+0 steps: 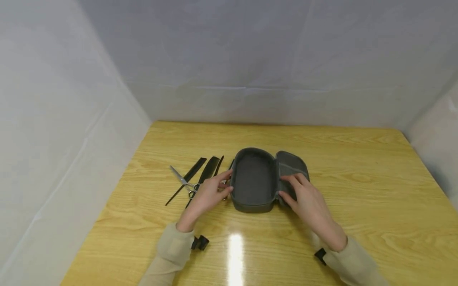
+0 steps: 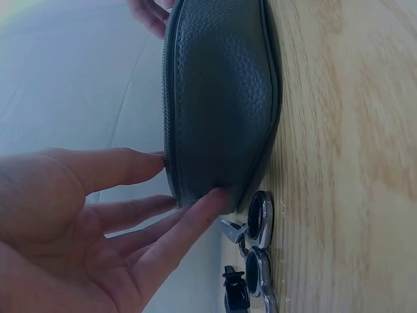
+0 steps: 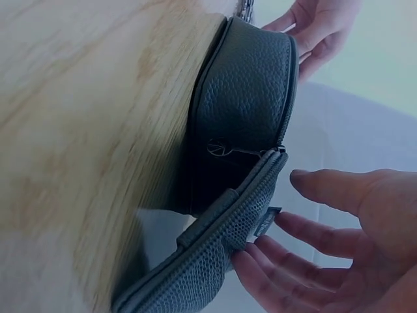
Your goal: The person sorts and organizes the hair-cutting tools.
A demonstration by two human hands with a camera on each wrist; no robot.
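One dark grey zip case [image 1: 253,180] lies open near the centre of the wooden counter [image 1: 358,206], its deep tray facing up and its lid [image 1: 291,167] folded out toward 3 o'clock. The left hand [image 1: 209,192] sits at the tray's 9 o'clock wall; the left wrist view shows its fingers [image 2: 189,225] straight and spread, the tips touching the leather side just below the zip, gripping nothing. The right hand [image 1: 307,202] lies over the lid at about 4 o'clock; in the right wrist view its fingers [image 3: 260,270] are loosely extended, the tips against the lid's textured edge, with no closed grip evident. Risk, as a judgement: the case is steadied by fingertip contact alone on a glossy counter, so an uneven push from either side could skate it or let the lid flop back over the tray. A second hazard lies at 9 o'clock, where one pair of scissors [image 1: 186,183] rests with its finger rings [image 2: 259,225] just beside the case wall and close to the left fingertips; a sideways slide of case or hand could knock them, and the pointed blades face away toward 10 o'clock among the combs. Count: one case, one pair of scissors, and what appear to be three slender black combs [image 1: 205,174] fanned alongside, though a further dark piece against the case wall cannot be resolved. Two small black clips sit at the sleeve cuffs [image 1: 175,246].
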